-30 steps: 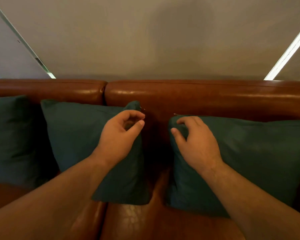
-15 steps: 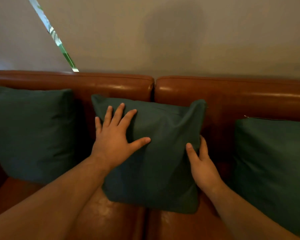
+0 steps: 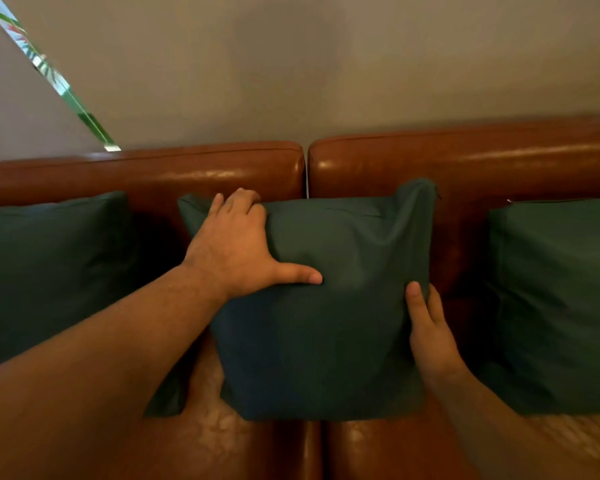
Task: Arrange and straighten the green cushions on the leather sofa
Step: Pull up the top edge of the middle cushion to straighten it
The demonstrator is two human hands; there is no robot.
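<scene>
- The leather sofa (image 3: 482, 157) is brown and glossy, with a seam down the middle of its back and seat, and it stands against a plain grey wall (image 3: 291, 64).
- The middle cushion (image 3: 343, 323), dark green, stands upright on the seat right across that seam. It leans on the backrest, and its top right corner pokes up in a point.
- The left hand (image 3: 236, 244) grips the top edge of the middle cushion near its left corner. The fingers curl over the edge and the thumb stretches flat across the front.
- The right hand (image 3: 430, 334) holds the cushion's right edge low down, thumb on the front face and fingers round the side. How far they wrap behind I cannot tell.
- The left cushion (image 3: 49, 271) leans on the backrest toward the sofa's left end, partly behind the forearm.
- The right cushion (image 3: 561, 299) stands toward the right end, apart from the middle one.
</scene>
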